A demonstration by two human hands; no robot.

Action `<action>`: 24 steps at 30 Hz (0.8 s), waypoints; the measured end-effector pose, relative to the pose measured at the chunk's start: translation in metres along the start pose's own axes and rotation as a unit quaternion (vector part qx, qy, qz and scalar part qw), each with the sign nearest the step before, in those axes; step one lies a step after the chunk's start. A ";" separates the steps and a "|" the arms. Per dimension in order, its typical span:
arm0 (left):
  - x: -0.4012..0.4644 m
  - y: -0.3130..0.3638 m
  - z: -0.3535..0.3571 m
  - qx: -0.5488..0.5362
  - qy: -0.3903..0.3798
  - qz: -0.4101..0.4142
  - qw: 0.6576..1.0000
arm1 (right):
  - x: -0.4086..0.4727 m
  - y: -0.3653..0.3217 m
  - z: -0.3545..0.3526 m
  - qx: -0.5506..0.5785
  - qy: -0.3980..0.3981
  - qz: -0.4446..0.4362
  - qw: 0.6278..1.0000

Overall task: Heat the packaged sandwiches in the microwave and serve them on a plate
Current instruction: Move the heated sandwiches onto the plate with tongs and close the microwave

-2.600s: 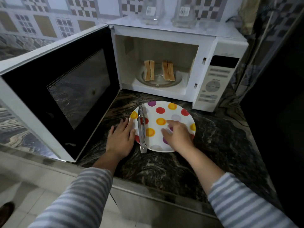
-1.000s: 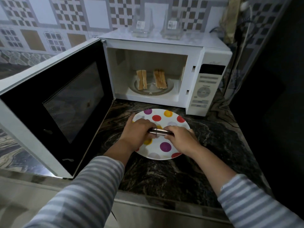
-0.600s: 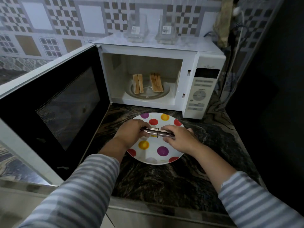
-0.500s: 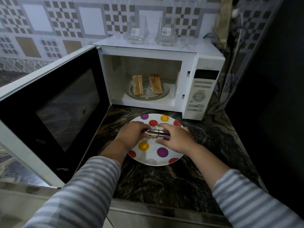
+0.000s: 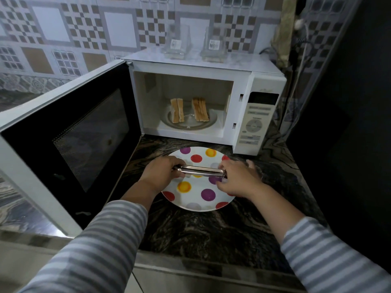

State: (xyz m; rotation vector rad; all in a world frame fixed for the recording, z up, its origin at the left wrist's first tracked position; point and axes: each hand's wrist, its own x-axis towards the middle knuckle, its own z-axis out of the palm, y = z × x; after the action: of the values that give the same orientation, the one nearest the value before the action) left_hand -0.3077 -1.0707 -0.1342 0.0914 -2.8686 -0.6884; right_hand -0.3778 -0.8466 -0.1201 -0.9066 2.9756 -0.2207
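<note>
Dominating the scene at twelve o'clock, the white microwave stands open, its big dark door swung wide out to nine o'clock. Inside, on the glass turntable, two sandwiches stand on edge, side by side and just apart. At six o'clock from the cavity, the spotted plate lies flat on the dark marbled surface, nothing served on it yet.

Over the plate, both hands have the metal tongs held crosswise. The left hand wraps its fingers around the nine o'clock end; the right hand pinches the three o'clock end, the other fingers spread loose. It looks like the tongs are being readied, perhaps unlocked, though the small end piece is too hidden to tell.

To do this well, I'd say: get the tongs springing open, shift them into one hand, then reach straight toward twelve o'clock and take each sandwich across its flat faces so it doesn't split apart.

What's in the way? The cavity's low roof limits the tongs' angle, and the open door hems in the left side. Up top, two clear plastic packages sit on the microwave roof, well clear. Cables hang at two o'clock, also out of the path.
</note>
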 end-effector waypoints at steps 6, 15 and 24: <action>-0.001 0.009 0.000 -0.011 -0.003 0.015 1.000 | 0.011 -0.034 0.005 0.051 -0.047 -0.074 0.995; -0.005 -0.007 0.014 0.024 0.096 0.027 0.995 | 0.019 -0.036 0.008 0.043 -0.027 -0.047 0.998; -0.025 -0.047 0.035 -0.039 0.059 -0.145 0.987 | 0.070 -0.043 -0.029 0.114 0.022 0.058 0.992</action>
State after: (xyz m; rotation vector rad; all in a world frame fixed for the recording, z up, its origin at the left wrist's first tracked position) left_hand -0.2899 -1.0945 -0.1908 0.5275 -2.7368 -0.8162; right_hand -0.4138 -0.9175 -0.0844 -0.7114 2.9481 -0.5698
